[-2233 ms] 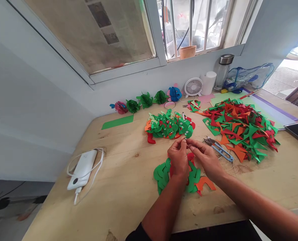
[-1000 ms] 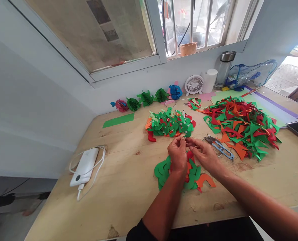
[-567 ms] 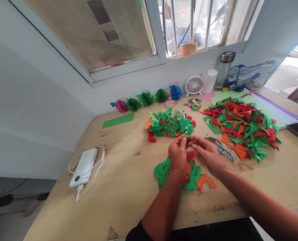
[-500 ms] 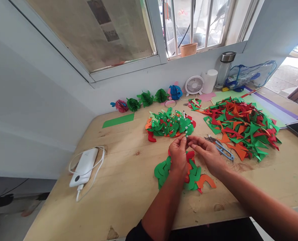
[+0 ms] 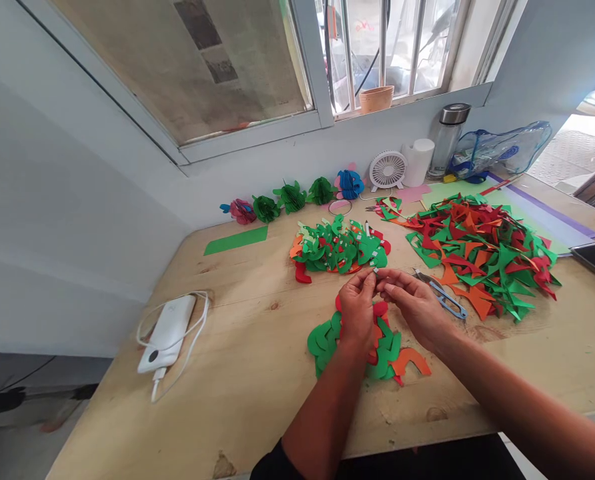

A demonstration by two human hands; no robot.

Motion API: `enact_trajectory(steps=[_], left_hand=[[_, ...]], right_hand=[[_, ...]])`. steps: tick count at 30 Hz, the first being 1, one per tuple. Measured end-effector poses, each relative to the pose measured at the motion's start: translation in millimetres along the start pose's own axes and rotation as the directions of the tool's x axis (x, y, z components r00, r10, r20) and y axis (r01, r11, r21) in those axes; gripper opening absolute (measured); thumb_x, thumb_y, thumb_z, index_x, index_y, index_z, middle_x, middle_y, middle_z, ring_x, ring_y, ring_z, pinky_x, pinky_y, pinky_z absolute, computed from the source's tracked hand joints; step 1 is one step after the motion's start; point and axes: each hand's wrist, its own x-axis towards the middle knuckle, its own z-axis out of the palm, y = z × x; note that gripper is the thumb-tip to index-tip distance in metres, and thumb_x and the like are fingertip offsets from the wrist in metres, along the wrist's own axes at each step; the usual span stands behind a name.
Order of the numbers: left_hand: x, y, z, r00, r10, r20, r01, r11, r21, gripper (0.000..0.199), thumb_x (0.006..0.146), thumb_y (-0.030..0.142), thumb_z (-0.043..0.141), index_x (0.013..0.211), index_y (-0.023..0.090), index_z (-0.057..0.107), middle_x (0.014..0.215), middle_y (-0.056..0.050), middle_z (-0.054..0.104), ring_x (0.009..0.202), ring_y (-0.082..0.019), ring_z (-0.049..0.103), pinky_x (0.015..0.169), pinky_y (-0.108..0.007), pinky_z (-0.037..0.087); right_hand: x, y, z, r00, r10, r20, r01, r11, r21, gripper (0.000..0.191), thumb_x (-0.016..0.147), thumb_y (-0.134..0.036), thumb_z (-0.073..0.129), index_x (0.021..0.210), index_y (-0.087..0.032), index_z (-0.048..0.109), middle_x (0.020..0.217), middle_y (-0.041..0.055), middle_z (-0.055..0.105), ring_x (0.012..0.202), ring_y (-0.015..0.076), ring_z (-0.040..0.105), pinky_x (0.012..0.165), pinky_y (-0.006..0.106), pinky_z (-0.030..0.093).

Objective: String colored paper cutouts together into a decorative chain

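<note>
While hands (image 5: pixel 358 310) handle paper (image 5: pixel 376 271), pouch emblem (image 5: pixel 508 155) looks blurred

Wd tabletop (image 5: pixel 242 353) (knotty) | wht wall (image 5: pixel 270 165) behind | barred window (image 5: pixel 383 50), v. bright | gry floor (image 5: pixel 17 450) lwr L

On the flat pale wooden bench (image 5: pixel 247 360), curved green paper cutouts (image 5: pixel 322 340) lie toward the front edge, a rectangular white plastic power bank (image 5: pixel 170 327) near the left, and a round white plastic fan (image 5: pixel 387 170) by the back.
</note>
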Motion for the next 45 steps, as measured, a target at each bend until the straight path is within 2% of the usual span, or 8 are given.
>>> enact_trajectory(steps=[3, 7, 14, 20, 25, 32, 38, 45], left_hand=[[1.1, -0.1, 0.2, 0.999, -0.029, -0.018, 0.027, 0.997, -0.079, 0.026, 0.066, 0.03, 0.069, 0.086, 0.014, 0.067, 0.082, -0.006, 0.069, 0.071, -0.013, 0.063, 0.071, -0.027, 0.049], [0.9, 3.6, 2.1, 0.997, -0.02, -0.069, 0.011, 0.991, -0.13, 0.027, 0.064, 0.029, 0.07, 0.086, 0.014, 0.066, 0.079, -0.005, 0.069, 0.069, -0.014, 0.065, 0.073, -0.029, 0.049], [0.6, 6.8, 1.7, 0.989, 0.076, -0.128, -0.078, 0.997, -0.006, 0.026, 0.065, 0.028, 0.069, 0.087, 0.013, 0.065, 0.079, -0.006, 0.069, 0.071, -0.016, 0.065, 0.072, -0.031, 0.05], [-0.6, 7.4, 1.5, 0.987, 0.108, -0.12, -0.103, 0.993, 0.054, 0.021, 0.066, 0.027, 0.068, 0.081, 0.014, 0.064, 0.076, -0.005, 0.068, 0.07, -0.016, 0.066, 0.072, -0.031, 0.051], [0.8, 7.1, 1.7, 0.987, 0.092, -0.131, -0.087, 0.995, 0.048, 0.02, 0.065, 0.027, 0.068, 0.078, 0.014, 0.063, 0.072, -0.004, 0.067, 0.067, -0.016, 0.065, 0.07, -0.031, 0.051], [2.3, 4.5, 0.6, 0.997, 0.037, -0.067, -0.034, 0.999, 0.041, 0.021, 0.066, 0.027, 0.067, 0.08, 0.013, 0.064, 0.075, -0.005, 0.068, 0.065, -0.015, 0.064, 0.067, -0.029, 0.05], [1.6, 4.8, -1.1, 0.996, 0.084, -0.034, -0.079, 0.989, 0.122, 0.019, 0.066, 0.026, 0.067, 0.08, 0.014, 0.067, 0.079, -0.006, 0.069, 0.069, -0.014, 0.064, 0.072, -0.028, 0.049], [-0.5, 5.4, -0.3, 0.989, 0.143, -0.025, -0.135, 0.97, 0.203, 0.017, 0.069, 0.028, 0.066, 0.079, 0.014, 0.066, 0.075, -0.005, 0.067, 0.069, -0.014, 0.063, 0.069, -0.027, 0.05]], right_hand=[[-0.5, 0.0, -0.5, 1.0, 0.003, 0.006, -0.003, 0.999, 0.037, 0.03, 0.072, -0.031, 0.067, 0.1, -0.02, 0.066, 0.084, 0.0033, 0.066, 0.078, 0.0138, 0.058, 0.073, 0.027, 0.045], [-0.1, 1.4, -1.9, 1.0, 0.0, 0.013, 0.0, 1.0, -0.002, 0.031, 0.074, -0.032, 0.065, 0.102, -0.021, 0.065, 0.082, 0.0033, 0.066, 0.075, 0.0143, 0.056, 0.07, 0.028, 0.044], [-1.2, 0.9, -0.5, 1.0, 0.01, -0.003, -0.01, 1.0, -0.015, 0.032, 0.073, -0.03, 0.064, 0.103, -0.019, 0.065, 0.078, 0.0022, 0.064, 0.069, 0.0123, 0.053, 0.067, 0.027, 0.042], [-1.2, 1.2, -0.5, 0.999, 0.033, -0.01, -0.033, 0.999, -0.003, 0.031, 0.072, -0.029, 0.064, 0.101, -0.019, 0.065, 0.078, 0.0024, 0.063, 0.068, 0.0121, 0.052, 0.066, 0.027, 0.041], [-1.2, 0.8, -0.3, 0.999, 0.036, -0.001, -0.036, 0.999, -0.005, 0.028, 0.073, -0.028, 0.064, 0.099, -0.019, 0.066, 0.078, 0.0021, 0.063, 0.068, 0.0119, 0.052, 0.066, 0.026, 0.041], [-0.3, 2.1, -0.9, 1.0, 0.018, -0.01, -0.018, 1.0, -0.007, 0.026, 0.072, -0.029, 0.064, 0.096, -0.019, 0.065, 0.079, 0.0024, 0.064, 0.067, 0.0117, 0.052, 0.065, 0.026, 0.041], [-1.8, -0.2, 1.5, 1.0, 0.017, -0.023, -0.017, 1.0, 0.004, 0.023, 0.071, -0.026, 0.064, 0.093, -0.019, 0.065, 0.076, 0.002, 0.064, 0.069, 0.0121, 0.053, 0.064, 0.026, 0.041], [-0.9, 1.0, 0.1, 1.0, 0.024, -0.016, -0.024, 1.0, 0.006, 0.023, 0.072, -0.027, 0.064, 0.093, -0.018, 0.066, 0.077, 0.0019, 0.064, 0.068, 0.011, 0.052, 0.064, 0.025, 0.04]])
